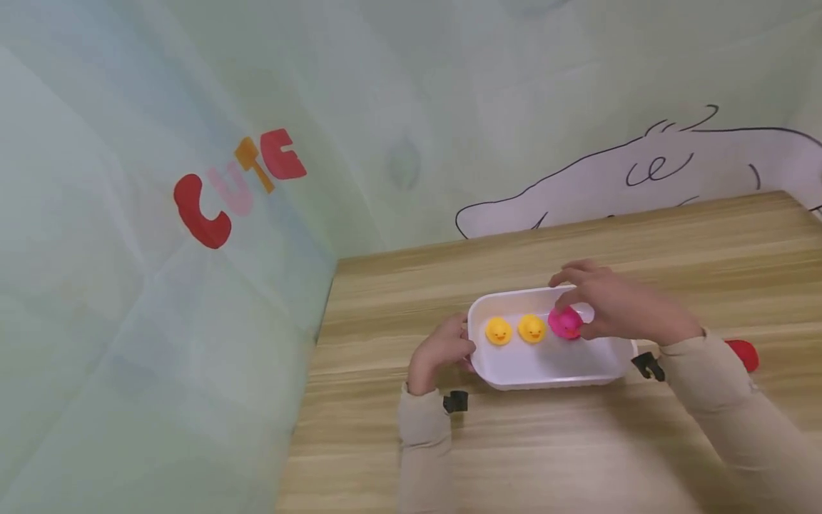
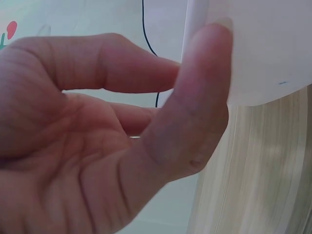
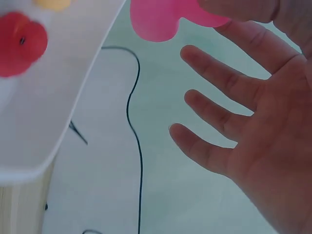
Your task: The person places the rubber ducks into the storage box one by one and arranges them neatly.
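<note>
A white rectangular tray (image 1: 546, 368) is on the wooden table. Its left end is gripped by my left hand (image 1: 444, 346), with fingertips against the wall in the left wrist view. Two yellow rubber ducks (image 1: 498, 331) sit side by side in the tray. Between thumb and forefinger, my right hand (image 1: 619, 308) pinches a pink rubber duck (image 1: 565, 324), which overlaps the tray's right part in the head view. The other right fingers (image 3: 214, 112) are spread. In the right wrist view, a red toy (image 3: 22, 44) shows inside the tray; the right hand hides that area from the head view.
Beside the right sleeve, a red object (image 1: 743, 355) lies partly hidden on the wooden table (image 1: 385, 300). A printed cloth backdrop (image 1: 398, 143) with letters and a line drawing rises behind and to the left of the table.
</note>
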`<state>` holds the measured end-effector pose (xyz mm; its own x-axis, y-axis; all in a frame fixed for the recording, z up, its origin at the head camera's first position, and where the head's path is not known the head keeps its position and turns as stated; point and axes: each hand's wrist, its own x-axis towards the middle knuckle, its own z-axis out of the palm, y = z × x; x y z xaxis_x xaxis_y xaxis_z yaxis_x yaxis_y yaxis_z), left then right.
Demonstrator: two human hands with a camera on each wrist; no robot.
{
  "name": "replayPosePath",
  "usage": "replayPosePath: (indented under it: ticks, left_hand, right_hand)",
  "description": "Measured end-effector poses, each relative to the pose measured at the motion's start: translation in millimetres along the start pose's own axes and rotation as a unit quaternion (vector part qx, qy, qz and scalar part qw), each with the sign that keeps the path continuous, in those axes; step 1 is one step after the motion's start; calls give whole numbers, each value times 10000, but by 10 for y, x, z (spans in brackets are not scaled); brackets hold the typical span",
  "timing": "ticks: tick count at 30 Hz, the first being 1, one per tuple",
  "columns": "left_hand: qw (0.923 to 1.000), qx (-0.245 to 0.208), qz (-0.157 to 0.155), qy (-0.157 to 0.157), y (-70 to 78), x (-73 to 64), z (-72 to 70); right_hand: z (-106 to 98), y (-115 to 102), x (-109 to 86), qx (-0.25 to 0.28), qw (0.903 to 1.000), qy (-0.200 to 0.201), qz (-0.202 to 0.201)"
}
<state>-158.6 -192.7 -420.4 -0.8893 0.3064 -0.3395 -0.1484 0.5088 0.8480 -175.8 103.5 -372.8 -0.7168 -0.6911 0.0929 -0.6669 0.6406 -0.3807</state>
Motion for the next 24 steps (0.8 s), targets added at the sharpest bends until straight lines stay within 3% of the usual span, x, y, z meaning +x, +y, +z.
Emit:
replayPosePath:
  ticks: [5, 11, 15, 24]
  left_hand:
    - [10000, -74, 27, 32, -7, 2, -12]
    - [9999, -105, 92, -29, -17, 3, 0]
    - [9999, -121, 51, 5, -20, 3, 9]
    - [9995, -294, 141, 16, -22, -10, 5]
  right_hand:
    - [179, -233, 177, 160, 9998, -129, -18]
    - [483, -437, 331, -188, 9991, -99, -380]
    - [667, -493, 404, -321, 9981, -26, -522]
    - [947, -461, 518, -306, 9986, -60, -423]
